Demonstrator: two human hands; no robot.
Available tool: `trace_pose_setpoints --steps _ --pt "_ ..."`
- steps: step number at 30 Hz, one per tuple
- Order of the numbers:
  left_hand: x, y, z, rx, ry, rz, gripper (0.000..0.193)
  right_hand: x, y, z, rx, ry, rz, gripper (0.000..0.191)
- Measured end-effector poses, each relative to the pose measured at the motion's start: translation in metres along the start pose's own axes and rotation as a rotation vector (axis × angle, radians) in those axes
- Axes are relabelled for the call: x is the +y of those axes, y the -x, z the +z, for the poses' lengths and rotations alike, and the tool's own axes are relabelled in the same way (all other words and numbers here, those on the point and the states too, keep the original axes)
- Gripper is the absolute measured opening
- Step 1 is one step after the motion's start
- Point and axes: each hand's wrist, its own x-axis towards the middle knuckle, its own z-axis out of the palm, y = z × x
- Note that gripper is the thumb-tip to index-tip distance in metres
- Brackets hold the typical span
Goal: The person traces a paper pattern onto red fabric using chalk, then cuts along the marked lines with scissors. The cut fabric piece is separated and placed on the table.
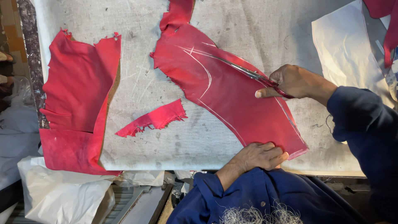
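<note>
centre: leather piece on table
right: scissors on it
left: second piece
between: scrap

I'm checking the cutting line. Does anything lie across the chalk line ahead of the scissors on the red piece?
Nothing visible does. The scissors in the right hand point along the chalk line on the red piece; the left hand presses its near edge, off the line.

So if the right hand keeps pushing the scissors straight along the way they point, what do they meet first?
More of the red leather piece: the right hand aims the scissors up-left along a chalk line; beyond its edge, probably bare table.
</note>
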Motion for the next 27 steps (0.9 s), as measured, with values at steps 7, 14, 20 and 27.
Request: trace_pose_setpoints --steps 7,14,20,27 --pt "-0.004 0.003 0.018 0.125 -0.039 0.016 0.046 -0.009 0.002 -0.008 -0.027 -0.014 -0.002 0.063" --pt "-0.006 0.004 0.029 0.137 -0.033 0.009 0.047 -0.027 -0.018 -0.007 -0.044 -0.017 -0.019 0.070" --pt "-0.006 0.004 0.027 0.118 -0.026 -0.007 0.045 -0.026 -0.023 -0.010 0.005 0.099 -0.033 0.065" --pt "-0.004 0.005 0.028 0.105 -0.037 -0.034 0.042 -0.041 -0.029 -0.015 -0.004 0.092 -0.051 0.072"
